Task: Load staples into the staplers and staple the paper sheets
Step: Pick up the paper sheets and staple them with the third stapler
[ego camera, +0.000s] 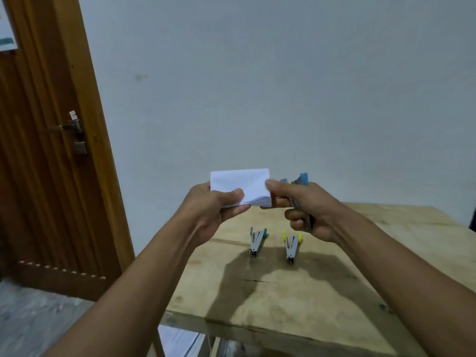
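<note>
A pale grey wall point(257, 86) fills the background, with a brown wooden door point(38, 150) and its metal handle point(69, 127) at the left, and a bare plywood tabletop point(334, 292) reaching in from the lower right. Both hands are raised above the near-left part of the tabletop, against the wall. The left hand point(208, 215) grips the left end of a small paper stack point(239, 182), white and folded, with its thumb across the front face and its fingers curled behind. The right hand point(306, 210) meets the stack's right edge, its thumb pressed on the paper, while its lower fingers are curled round a blue stapler point(300, 180) whose blue end sticks up behind the knuckles. How far the stapler's mouth reaches over the paper cannot be told. On the tabletop below the hands lie two more staplers side by side, apart from each other: a teal-ended stapler point(257, 240) on the left and a yellow-ended stapler point(292, 247) on the right, both with their metal noses toward the camera. White sheets point(180, 341) show beneath the tabletop's near edge.
</note>
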